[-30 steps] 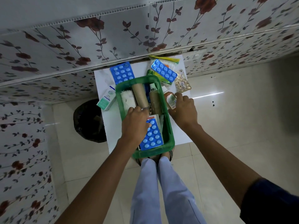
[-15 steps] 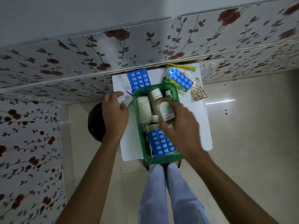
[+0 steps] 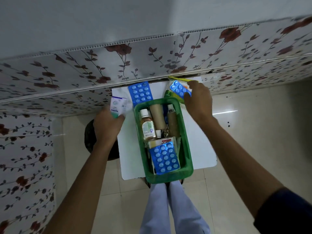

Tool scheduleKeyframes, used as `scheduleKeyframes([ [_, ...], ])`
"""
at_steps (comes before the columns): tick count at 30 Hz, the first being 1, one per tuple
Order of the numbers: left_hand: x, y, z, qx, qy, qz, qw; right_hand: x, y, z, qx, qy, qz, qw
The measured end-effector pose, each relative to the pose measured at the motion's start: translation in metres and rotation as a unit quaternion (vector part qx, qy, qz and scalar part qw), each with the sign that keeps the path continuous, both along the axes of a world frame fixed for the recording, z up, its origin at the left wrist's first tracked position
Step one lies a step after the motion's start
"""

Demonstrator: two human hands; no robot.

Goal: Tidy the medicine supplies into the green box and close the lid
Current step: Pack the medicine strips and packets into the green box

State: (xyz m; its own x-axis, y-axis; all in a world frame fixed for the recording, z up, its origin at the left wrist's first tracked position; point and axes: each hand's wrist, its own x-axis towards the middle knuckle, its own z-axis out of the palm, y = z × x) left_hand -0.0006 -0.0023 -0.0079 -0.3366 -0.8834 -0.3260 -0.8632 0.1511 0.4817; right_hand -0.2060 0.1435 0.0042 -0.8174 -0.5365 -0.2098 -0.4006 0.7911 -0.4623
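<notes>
Since before, both hands left the green box (image 3: 186,154): left hand (image 3: 108,125) grips carton (image 3: 117,107), right hand (image 3: 199,100) clasps blister pack (image 3: 179,88).

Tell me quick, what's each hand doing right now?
Left hand: closed on the small white carton.
Right hand: on the pile of blue pill strips; grip cannot be told.

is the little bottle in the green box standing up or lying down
Lying down. The bottle rests on its side in the green box, white cap pointing toward the wall.
</notes>
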Motion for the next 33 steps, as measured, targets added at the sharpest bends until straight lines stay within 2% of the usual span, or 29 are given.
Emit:
scheduleKeyframes([
  [3, -0.004, 0.009, 0.037, 0.028, 0.111, 0.043, 0.992, -0.027, -0.012, -0.023, 0.093, -0.007, 0.055, 0.994],
  [7, -0.012, 0.034, 0.072, 0.088, 0.169, 0.002, 0.982, -0.033, -0.022, -0.034, 0.149, 0.024, 0.106, 0.983],
  [11, -0.022, 0.071, 0.075, 0.143, 0.146, -0.070, 0.976, -0.028, -0.023, -0.040, 0.151, 0.038, 0.111, 0.982],
  [15, -0.027, 0.106, 0.058, 0.214, 0.134, -0.059, 0.966, -0.027, -0.019, -0.042, 0.141, -0.003, 0.091, 0.986],
  [18, -0.032, 0.127, 0.045, 0.235, 0.089, -0.087, 0.964, -0.031, -0.017, -0.041, 0.129, -0.024, 0.077, 0.988],
  [24, -0.022, 0.147, 0.022, 0.155, -0.021, -0.192, 0.969, -0.020, 0.000, -0.007, -0.013, -0.035, -0.028, 0.999],
  [27, -0.017, 0.151, 0.027, 0.074, -0.029, -0.236, 0.968, 0.005, 0.027, 0.019, -0.093, -0.110, -0.062, 0.988],
  [30, -0.015, 0.135, 0.036, 0.008, 0.049, -0.159, 0.986, 0.033, 0.044, 0.042, -0.124, -0.210, -0.059, 0.968],
  [33, -0.017, 0.104, 0.044, -0.014, 0.128, -0.057, 0.990, 0.055, 0.043, 0.051, -0.109, -0.236, 0.008, 0.966],
])
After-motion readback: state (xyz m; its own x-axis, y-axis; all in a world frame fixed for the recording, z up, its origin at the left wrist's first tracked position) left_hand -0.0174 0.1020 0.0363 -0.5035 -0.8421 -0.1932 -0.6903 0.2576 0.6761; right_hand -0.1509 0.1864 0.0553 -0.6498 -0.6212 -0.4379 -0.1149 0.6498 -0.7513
